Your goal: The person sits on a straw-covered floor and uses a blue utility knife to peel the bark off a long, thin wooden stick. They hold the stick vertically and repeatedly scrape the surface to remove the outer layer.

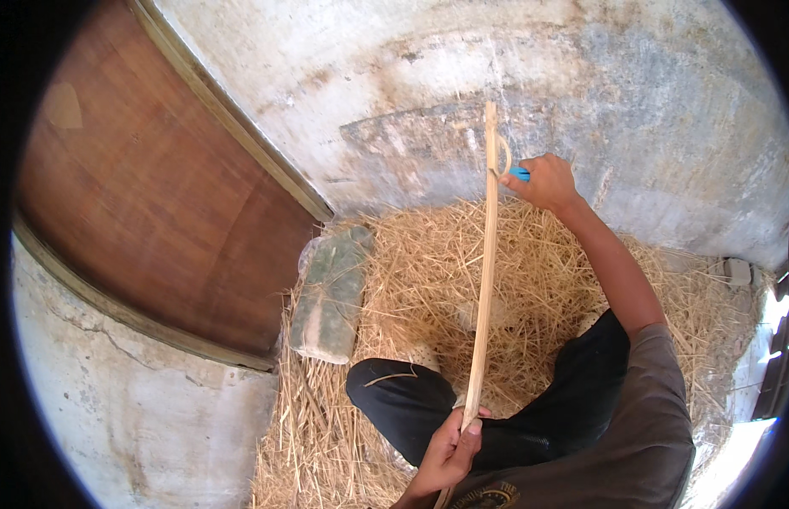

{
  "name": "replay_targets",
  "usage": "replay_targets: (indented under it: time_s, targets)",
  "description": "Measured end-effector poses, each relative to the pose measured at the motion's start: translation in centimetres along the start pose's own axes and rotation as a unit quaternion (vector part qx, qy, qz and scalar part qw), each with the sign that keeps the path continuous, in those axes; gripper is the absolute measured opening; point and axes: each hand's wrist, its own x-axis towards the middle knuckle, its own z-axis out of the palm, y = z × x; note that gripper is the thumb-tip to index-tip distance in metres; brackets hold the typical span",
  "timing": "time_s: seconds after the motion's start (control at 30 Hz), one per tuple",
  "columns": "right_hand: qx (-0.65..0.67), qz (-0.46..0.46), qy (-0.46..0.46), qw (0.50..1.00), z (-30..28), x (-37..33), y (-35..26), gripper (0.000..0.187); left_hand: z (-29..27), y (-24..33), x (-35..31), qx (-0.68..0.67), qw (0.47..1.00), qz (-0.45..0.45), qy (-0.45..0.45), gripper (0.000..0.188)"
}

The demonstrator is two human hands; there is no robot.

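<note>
A long, pale wooden strip (486, 263), which looks like split bamboo, stands away from my body toward the wall. My left hand (450, 450) is closed around its near end, close to my lap, with the thumb along the strip. Near the far end, my right hand (547, 181) is closed on a blue-handled knife (520, 174). Its blade is too small to make out, but the tool meets the strip's right side. A thin curled shaving (507, 153) bows out from the strip just above the knife.
Straw (420, 254) covers the ground around my crossed legs. A greenish stone-like block (331, 293) lies on the left by a brown wooden door (174, 195). A stained plaster wall (649, 110) rises ahead. A small grey block (737, 271) sits at the far right.
</note>
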Motion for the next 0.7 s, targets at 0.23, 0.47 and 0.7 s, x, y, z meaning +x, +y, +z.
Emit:
replay_targets:
  time_s: [0.23,0.47,0.7]
  targets:
    - [-0.049,0.096,-0.037,0.994,-2.4,3.9,2.2,0.076,0.3,-0.2,-0.7,-0.013,0.999,-0.024,-0.025,0.029]
    - [-0.073,0.318,0.023,0.945,-4.2,3.1,15.2,0.091,-0.2,-3.5,-4.2,0.020,0.996,0.079,-0.034,0.025]
    - [0.025,0.120,-0.084,0.989,3.5,-10.0,8.6,0.065,-3.8,-1.9,1.5,-0.160,0.985,0.060,0.026,0.026]
